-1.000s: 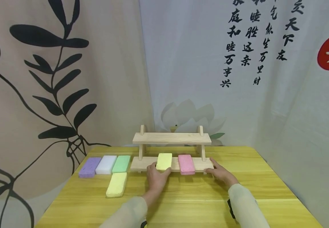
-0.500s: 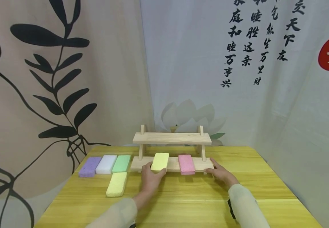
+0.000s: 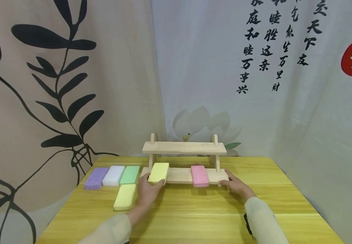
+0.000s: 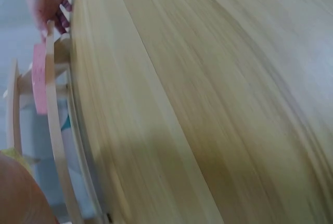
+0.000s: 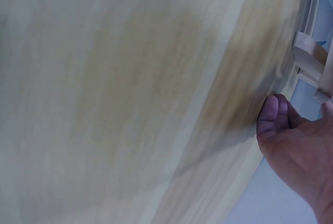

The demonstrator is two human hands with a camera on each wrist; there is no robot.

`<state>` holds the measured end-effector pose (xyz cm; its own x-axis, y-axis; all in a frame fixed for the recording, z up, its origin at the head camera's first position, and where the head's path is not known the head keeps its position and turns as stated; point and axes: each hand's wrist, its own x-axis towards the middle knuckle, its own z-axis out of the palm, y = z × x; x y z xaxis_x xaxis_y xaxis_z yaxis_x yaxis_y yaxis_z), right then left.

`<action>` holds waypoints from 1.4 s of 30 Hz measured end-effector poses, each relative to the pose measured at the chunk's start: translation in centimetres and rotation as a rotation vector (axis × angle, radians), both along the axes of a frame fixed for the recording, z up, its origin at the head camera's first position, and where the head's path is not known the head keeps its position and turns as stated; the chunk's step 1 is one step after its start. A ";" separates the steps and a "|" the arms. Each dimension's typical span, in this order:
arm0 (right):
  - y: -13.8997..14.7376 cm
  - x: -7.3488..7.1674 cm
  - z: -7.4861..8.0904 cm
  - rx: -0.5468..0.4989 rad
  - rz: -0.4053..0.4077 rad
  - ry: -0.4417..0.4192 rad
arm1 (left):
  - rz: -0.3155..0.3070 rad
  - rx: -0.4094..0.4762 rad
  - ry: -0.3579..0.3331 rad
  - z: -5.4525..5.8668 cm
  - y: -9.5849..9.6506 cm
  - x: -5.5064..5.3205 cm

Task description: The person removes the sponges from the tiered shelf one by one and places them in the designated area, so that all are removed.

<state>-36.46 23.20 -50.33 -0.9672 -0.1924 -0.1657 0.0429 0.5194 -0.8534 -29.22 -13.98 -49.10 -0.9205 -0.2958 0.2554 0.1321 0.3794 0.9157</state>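
Observation:
My left hand [image 3: 147,194] holds a yellow sponge [image 3: 159,172] between thumb and fingers, over the left end of the lower board of a two-tier wooden shelf [image 3: 180,176]. In the left wrist view only part of this hand [image 4: 21,195] shows at the lower left, with a sliver of yellow behind it. A pink sponge [image 3: 199,176] lies on the right half of that board, jutting past its front edge. My right hand [image 3: 238,187] grips the board's right end, thumb at the front. Curled fingers of the right hand [image 5: 296,151] show beside the shelf in the right wrist view.
Left of the shelf, purple [image 3: 96,178], white [image 3: 113,176] and green [image 3: 129,175] sponges lie side by side on the wooden table [image 3: 212,217]. Another yellow sponge [image 3: 124,197] lies in front of the green one. A printed curtain [image 3: 194,84] hangs behind the table.
My left hand has slid left along the lower board with the yellow sponge, away from the pink one toward the board's left end. The right hand has stayed put.

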 end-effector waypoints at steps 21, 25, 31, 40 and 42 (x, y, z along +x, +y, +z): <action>0.1 0.1 0.1 0.015 0.008 0.011 | 0.063 -0.087 -0.081 1.4 -7.3 1.3; 0.2 0.3 0.2 0.020 0.008 0.010 | 0.064 -0.102 -0.093 1.5 -8.6 1.6; 0.4 0.1 -0.2 0.011 0.026 0.013 | 0.097 -0.149 -0.080 1.3 -10.8 1.8; 0.9 -0.9 -1.2 0.007 0.017 0.017 | 0.092 -0.200 -0.139 0.4 -14.5 3.2; 0.7 -0.6 -0.8 0.006 0.016 0.023 | 0.095 -0.207 -0.146 0.1 -15.2 3.4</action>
